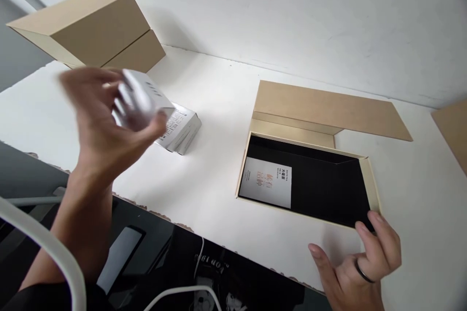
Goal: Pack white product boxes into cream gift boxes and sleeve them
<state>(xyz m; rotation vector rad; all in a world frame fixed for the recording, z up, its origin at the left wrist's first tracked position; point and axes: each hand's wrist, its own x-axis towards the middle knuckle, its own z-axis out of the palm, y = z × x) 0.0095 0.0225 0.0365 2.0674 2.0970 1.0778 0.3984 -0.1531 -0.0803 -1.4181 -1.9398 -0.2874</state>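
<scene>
My left hand (100, 116) is raised above the white table's left part, fingers closed round a small white box (140, 97) that is blurred by motion. Just behind it another small white printed box (180, 129) lies on the table. My right hand (359, 262) rests at the near right corner of an open tan gift box (370, 182) with a black inside; its fingers are curled, touching the box rim, a dark ring on one finger. One white box with printed text (268, 182) lies flat in the gift box's left end. The box lid (328, 109) is folded back.
A closed tan box (87, 29) leans at the far left against the white wall. Another tan piece (454, 129) shows at the right edge. The white table (219, 82) has a ragged front edge; white cables (175, 296) and dark items lie below it.
</scene>
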